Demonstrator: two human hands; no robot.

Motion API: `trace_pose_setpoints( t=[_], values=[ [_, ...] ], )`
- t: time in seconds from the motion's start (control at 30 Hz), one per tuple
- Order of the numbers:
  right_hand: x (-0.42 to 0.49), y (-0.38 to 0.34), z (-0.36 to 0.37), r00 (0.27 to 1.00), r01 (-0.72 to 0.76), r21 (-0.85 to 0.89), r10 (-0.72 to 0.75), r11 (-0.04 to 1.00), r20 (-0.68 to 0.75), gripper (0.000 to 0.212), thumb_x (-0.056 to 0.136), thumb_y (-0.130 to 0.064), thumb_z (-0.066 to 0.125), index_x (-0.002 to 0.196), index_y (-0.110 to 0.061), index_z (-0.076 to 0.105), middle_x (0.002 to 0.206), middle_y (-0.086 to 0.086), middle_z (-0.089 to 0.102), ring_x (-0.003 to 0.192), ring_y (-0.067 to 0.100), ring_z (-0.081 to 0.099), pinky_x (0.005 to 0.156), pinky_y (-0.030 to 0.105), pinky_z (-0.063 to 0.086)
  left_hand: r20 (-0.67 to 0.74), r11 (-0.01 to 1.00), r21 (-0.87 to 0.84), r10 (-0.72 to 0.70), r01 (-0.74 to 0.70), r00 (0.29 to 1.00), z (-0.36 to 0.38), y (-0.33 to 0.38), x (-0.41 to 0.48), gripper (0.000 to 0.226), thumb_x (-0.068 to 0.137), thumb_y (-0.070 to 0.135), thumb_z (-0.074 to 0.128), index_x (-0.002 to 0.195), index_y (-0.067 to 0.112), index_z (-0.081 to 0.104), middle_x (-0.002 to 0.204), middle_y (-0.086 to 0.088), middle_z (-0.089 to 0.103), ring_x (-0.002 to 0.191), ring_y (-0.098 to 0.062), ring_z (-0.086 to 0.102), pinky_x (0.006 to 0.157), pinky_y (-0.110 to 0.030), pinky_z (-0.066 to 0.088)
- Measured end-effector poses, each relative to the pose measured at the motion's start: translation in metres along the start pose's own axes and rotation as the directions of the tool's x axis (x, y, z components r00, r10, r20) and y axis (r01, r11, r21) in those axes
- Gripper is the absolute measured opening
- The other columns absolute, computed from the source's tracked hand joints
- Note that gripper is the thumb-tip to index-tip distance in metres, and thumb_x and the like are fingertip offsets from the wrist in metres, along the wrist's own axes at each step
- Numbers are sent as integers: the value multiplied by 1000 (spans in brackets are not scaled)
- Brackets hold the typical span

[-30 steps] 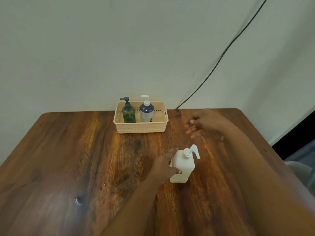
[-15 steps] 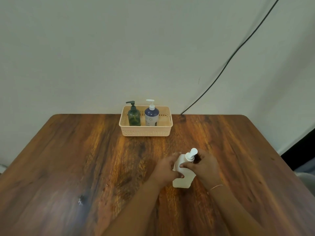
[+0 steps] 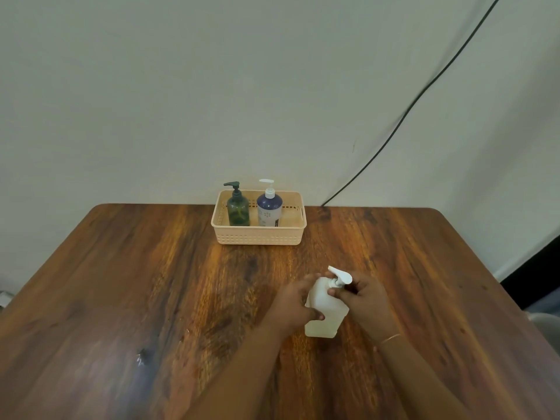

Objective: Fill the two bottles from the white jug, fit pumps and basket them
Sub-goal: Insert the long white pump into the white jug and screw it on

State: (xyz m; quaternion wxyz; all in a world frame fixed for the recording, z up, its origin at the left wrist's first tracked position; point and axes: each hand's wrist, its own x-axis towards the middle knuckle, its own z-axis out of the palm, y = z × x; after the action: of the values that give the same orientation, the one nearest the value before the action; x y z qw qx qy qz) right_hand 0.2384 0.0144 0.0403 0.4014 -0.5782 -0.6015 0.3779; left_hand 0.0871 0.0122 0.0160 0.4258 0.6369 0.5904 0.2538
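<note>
Two hands on our white jug (image 3: 324,310): left hand (image 3: 295,307) grasps its body, right hand (image 3: 363,298) pinches its pump (image 3: 340,277); basket (image 3: 259,234) at 12 o'clock on the counter (image 3: 151,283).

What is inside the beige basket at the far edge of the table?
Inside the basket stand two upright pump bottles: a green bottle on the left and a dark blue bottle beside it. Their bases and the basket floor under them are hidden by the front wall.

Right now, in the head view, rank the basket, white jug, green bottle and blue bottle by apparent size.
1. Basket, widest though farthest.
2. White jug, but it is nearer the camera, so this is unsure.
3-4. Blue bottle and green bottle look alike; no ranking.
</note>
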Motion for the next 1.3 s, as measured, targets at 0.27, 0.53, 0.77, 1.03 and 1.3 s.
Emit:
trace_pose_setpoints(
  t=[0.27, 0.53, 0.77, 1.03, 1.3],
  values=[
    [3, 7, -3, 994, 36, -63, -29, 997, 109, 36, 74, 2, 70, 97, -25, 65, 89, -4, 68, 86, 13, 63, 62, 16, 52, -7, 1000, -3, 24, -24, 1000, -2, -3, 0, 83, 66, 8, 78, 137, 27, 40, 136, -2, 52, 126, -21, 47, 101, -40, 45],
    [-13, 15, 17, 965, 132, -174, -166, 976, -202, 22, 74, 5, 68, 94, -4, 69, 75, -2, 64, 71, 4, 58, 62, 3, 43, -28, 998, 29, 60, -59, 998, -1, 1, 0, 81, 66, 7, 79, 137, 19, 41, 140, -5, 50, 129, -21, 44, 101, -33, 42],
    [21, -2, -27, 930, 234, -135, -182, 963, 319, 36, 77, 9, 63, 103, -16, 65, 100, 3, 69, 96, 9, 64, 81, 18, 52, 32, 995, 86, 56, -58, 998, -4, 0, 5, 81, 68, 9, 78, 138, 23, 39, 135, -3, 53, 124, -22, 49, 96, -32, 44],
    [32, 2, -26, 921, 332, -299, -240, 895, 306, 30, 75, 0, 69, 101, -14, 69, 93, 2, 72, 87, 16, 66, 77, 30, 55, 25, 996, 72, 54, -55, 998, -3, -1, 5, 81, 67, 11, 78, 138, 21, 39, 137, -4, 52, 124, -23, 48, 98, -38, 47],
    [11, 4, -10, 958, 274, -397, -283, 876, 38, 26, 60, -16, 85, 80, -7, 70, 67, -3, 64, 56, 5, 54, 54, 18, 40, 15, 997, 51, 65, -66, 998, -2, -1, 4, 82, 66, 10, 78, 138, 21, 39, 139, -2, 49, 124, -22, 48, 98, -38, 48]
  ],
)
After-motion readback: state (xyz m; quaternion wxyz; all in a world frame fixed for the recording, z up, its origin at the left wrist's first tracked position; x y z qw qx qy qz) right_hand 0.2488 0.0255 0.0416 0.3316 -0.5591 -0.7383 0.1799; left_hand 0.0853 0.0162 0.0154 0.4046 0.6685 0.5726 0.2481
